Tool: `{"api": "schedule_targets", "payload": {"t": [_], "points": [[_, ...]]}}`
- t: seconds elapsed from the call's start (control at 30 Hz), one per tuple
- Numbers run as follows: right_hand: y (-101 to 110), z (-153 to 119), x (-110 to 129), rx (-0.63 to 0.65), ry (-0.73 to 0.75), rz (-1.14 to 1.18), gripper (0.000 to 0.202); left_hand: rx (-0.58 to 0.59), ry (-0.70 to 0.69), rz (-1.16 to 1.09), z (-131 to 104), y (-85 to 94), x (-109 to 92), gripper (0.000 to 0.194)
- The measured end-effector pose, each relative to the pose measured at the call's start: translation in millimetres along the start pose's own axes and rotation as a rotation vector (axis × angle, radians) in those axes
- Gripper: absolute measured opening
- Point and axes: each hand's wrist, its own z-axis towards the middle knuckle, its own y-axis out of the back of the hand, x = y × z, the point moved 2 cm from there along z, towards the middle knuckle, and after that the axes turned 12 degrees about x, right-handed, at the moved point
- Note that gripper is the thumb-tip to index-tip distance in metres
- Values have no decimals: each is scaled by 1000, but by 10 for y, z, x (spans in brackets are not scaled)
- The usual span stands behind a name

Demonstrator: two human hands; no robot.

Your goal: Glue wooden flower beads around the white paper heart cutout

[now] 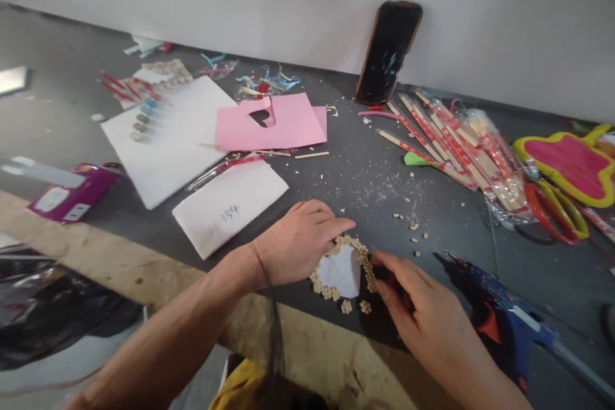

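Note:
A white paper piece [342, 270] lies near the table's front edge, bordered by a curved row of small beige flower-shaped pieces [327, 289]. My left hand [298, 240] rests over the upper left side of this border, its index finger stretched out to the right. At the border's right side, the thumb and index finger of my right hand [413, 295] close on the edge; which piece they pinch is too small to tell. Two loose flower pieces [366, 307] lie just below the paper.
A blue glue gun [514, 327] lies at the right, with scissors [552, 211] and wrapped sticks [461, 141] behind. A phone [390, 51] leans on the wall. Pink paper [288, 122], a folded white paper [230, 208] and a purple box [74, 195] stand left.

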Motion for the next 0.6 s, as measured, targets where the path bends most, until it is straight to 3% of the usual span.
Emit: {"api": "schedule_targets", "payload": {"t": [0.6], "points": [[-3, 1, 1, 46, -43, 51, 30, 25, 17, -20, 10, -3, -16, 38]]}}
